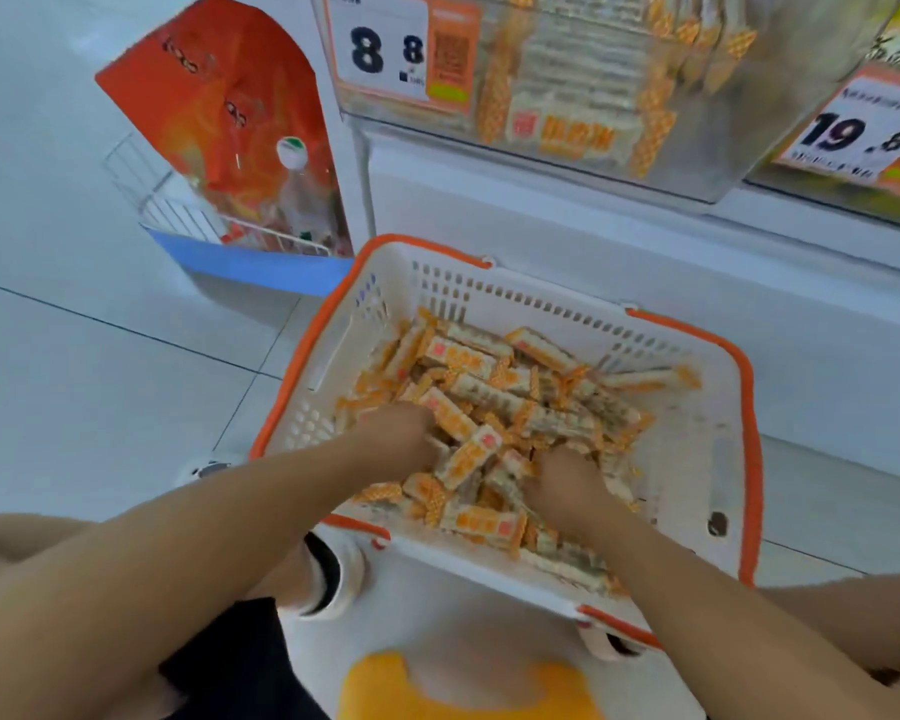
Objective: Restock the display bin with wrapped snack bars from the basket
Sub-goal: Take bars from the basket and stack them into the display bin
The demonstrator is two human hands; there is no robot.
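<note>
- The white shelf unit (567, 236) rises behind the basket, carrying a clear display bin (567, 90) already stacked with bars.
- A white shopping basket (697, 459) with orange handles sits on the floor just below it.
- The wrapped snack bars (489, 397) lie heaped loose inside the basket.
- The left hand (396, 433) is pushed into the heap, fingers buried; I cannot tell what they hold.
- The right hand (567, 480) is dug in likewise, its grip hidden.
- A price tag (385, 49) reads 8.8.
</note>
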